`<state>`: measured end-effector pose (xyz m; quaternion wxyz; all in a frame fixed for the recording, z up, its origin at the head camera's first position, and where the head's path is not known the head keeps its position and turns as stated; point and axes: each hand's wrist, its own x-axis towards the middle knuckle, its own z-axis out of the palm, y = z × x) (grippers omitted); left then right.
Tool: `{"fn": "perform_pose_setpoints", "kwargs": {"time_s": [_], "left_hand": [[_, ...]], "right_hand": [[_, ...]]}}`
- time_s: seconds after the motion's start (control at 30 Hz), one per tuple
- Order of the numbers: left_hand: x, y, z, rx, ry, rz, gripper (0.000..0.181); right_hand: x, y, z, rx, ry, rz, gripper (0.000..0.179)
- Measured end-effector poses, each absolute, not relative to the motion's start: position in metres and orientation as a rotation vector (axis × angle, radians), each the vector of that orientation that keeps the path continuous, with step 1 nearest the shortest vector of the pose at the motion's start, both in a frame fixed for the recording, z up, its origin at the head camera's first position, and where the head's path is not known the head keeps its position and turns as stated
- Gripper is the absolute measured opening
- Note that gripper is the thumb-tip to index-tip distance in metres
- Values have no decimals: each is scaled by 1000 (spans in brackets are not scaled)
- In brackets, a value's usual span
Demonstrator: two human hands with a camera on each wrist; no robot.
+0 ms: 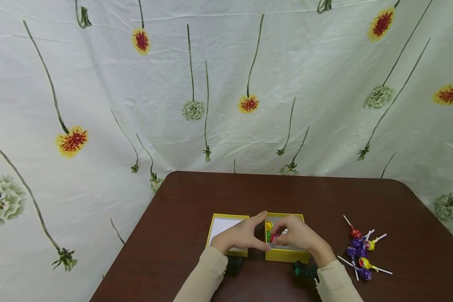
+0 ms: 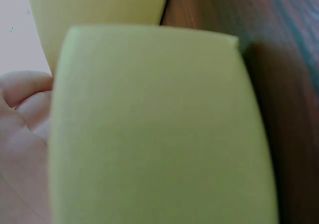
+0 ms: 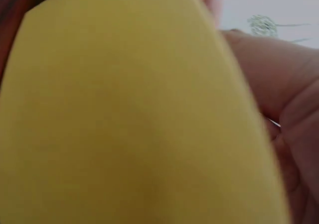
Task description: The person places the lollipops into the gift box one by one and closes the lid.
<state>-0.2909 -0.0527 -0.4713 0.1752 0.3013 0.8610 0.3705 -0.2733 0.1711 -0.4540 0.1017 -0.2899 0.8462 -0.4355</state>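
A yellow box (image 1: 287, 255) stands at the front middle of the table, its near wall filling much of the right wrist view. At its left end my left hand (image 1: 241, 234) grips the box, with the thumb by the near corner and a finger by the far corner. My right hand (image 1: 296, 233) reaches over the right side into the box, its thumb and fingertips pinching a pink-red lollipop (image 1: 274, 238). Beside that sit a yellow lollipop (image 1: 269, 226) and a green lollipop (image 1: 269, 236). The right hand partly hides the inside.
Left of the box lies its yellow lid (image 1: 213, 230) with a white inside, partly under my left hand. A loose pile of several lollipops (image 1: 358, 251), purple, red and yellow with white sticks, lies to the right. A flowered cloth (image 1: 219, 126) hangs behind the table (image 1: 287, 188).
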Motion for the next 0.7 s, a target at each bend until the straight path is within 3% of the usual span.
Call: {"fn": "perform_pose_setpoints", "kwargs": {"time_s": [0.17, 0.7], "left_hand": [[-291, -53, -471, 853, 2422, 1060, 107], [-292, -53, -472, 866, 2418, 1066, 107]], "right_hand": [[-274, 164, -460, -911, 2525, -1234, 3], [-277, 159, -467, -951, 2534, -1175, 14]]}}
